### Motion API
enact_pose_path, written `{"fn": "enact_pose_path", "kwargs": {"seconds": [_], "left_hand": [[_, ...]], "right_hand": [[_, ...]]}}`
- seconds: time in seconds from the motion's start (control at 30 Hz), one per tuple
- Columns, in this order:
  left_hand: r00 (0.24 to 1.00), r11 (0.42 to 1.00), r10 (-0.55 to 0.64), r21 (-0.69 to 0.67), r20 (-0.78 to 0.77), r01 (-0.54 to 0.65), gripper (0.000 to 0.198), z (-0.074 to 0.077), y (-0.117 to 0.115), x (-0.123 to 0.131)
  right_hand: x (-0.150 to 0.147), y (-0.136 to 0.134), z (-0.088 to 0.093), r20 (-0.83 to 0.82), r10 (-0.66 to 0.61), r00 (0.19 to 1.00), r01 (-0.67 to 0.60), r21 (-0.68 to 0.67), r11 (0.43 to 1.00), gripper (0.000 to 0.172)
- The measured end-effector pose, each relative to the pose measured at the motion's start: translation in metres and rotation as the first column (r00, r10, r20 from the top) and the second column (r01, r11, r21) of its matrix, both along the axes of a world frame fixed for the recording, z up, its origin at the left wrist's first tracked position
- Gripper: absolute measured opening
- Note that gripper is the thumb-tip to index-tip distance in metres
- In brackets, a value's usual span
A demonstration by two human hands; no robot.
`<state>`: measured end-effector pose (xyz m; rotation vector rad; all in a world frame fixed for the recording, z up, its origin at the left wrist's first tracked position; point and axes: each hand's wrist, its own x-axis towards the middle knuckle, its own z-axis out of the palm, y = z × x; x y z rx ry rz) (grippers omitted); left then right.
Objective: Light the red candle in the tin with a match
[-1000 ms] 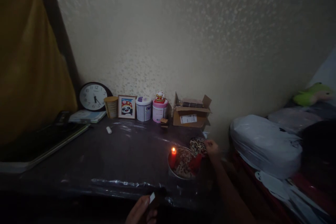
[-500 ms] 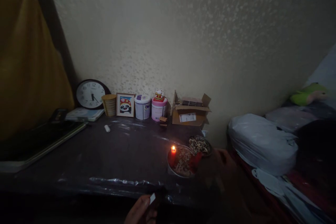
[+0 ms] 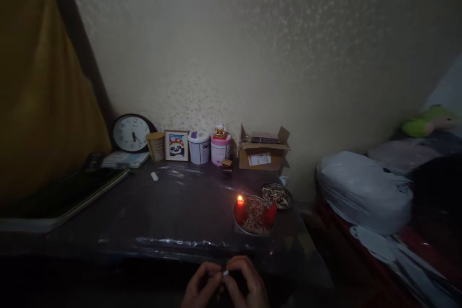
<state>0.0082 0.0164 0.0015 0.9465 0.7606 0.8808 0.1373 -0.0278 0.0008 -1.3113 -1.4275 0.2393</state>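
My left hand [image 3: 202, 285] and my right hand [image 3: 248, 280] are together low in the view, in front of the table edge. Both are closed in a pinch, fingertips meeting around a small white piece [image 3: 225, 273]; most of it is hidden by the fingers and its kind does not show. Beyond them on the table, a lit red candle [image 3: 240, 204] stands at the left side of a round dish [image 3: 252, 234] holding crumbly material. A dark red object [image 3: 270, 213] is at that dish's right side.
Behind the dish sits a bowl of used-looking matchsticks [image 3: 277, 196]. Along the wall stand a clock [image 3: 130, 133], yellow cup [image 3: 156, 147], panda picture [image 3: 176, 146], two tubs [image 3: 198, 149] and an open carton [image 3: 262, 158]. A small white cylinder [image 3: 155, 176] lies at left.
My right hand has come into view and joined my left at the white piece. My left hand has moved slightly right, and less of the piece shows. The camera view has shifted a little.
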Motion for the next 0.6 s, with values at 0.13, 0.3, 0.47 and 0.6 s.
{"fn": "enact_pose_path", "kwargs": {"seconds": [0.13, 0.3, 0.47, 0.6], "left_hand": [[0.999, 0.997, 0.044, 0.058, 0.028, -0.046, 0.033, -0.010, 0.002, 0.006], [0.999, 0.999, 0.032, 0.025, 0.030, -0.033, 0.038, -0.020, 0.005, 0.010], [0.997, 0.998, 0.066, 0.019, 0.030, -0.066, 0.041, -0.022, 0.005, 0.012], [0.997, 0.997, 0.070, 0.013, 0.036, -0.071, 0.040, -0.024, 0.005, 0.012]], "right_hand": [[0.004, 0.001, -0.009, -0.045, -0.024, 0.999, 0.024, 0.010, 1.000, 0.015], [0.005, 0.004, -0.009, -0.071, -0.024, 0.997, 0.024, 0.007, 1.000, 0.021], [0.009, 0.004, -0.005, 0.023, 0.039, 0.999, -0.038, -0.015, 0.999, 0.015], [0.006, 0.004, -0.005, -0.039, -0.020, 0.999, 0.019, -0.016, 1.000, 0.021]]}}
